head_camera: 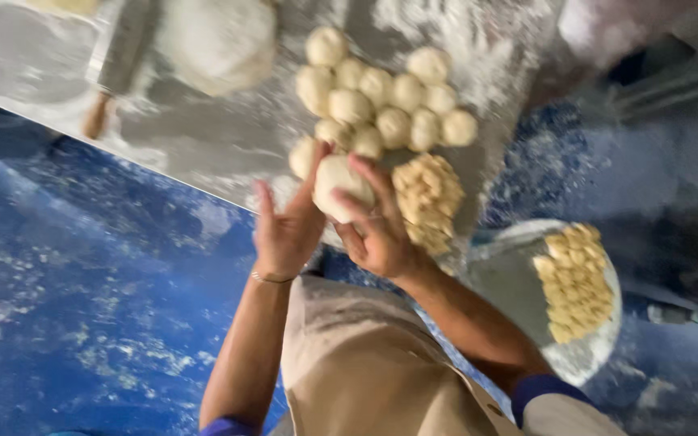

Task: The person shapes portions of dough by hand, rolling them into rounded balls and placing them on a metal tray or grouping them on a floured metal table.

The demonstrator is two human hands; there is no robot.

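Both of my hands are raised over the near edge of a floured metal table (pixel 203 137). My right hand (pixel 377 230) cups a pale round dough ball (pixel 339 184), with fingers curled over it. My left hand (pixel 284 230) presses its palm and thumb against the ball's left side, fingers spread upward. Just beyond the hands lies a cluster of several shaped dough balls (pixel 381 93). A heap of small yellowish filling pieces (pixel 428 198) sits right of the held ball, close to my right hand's fingers.
A wooden-handled rolling pin (pixel 119 60) and a large dough lump (pixel 216 40) lie at the table's far left. A round metal plate (pixel 519 291) holding more yellowish pieces (pixel 575 278) stands lower right. Blue flour-dusted floor (pixel 82 282) spreads below. I wear a beige apron (pixel 365 363).
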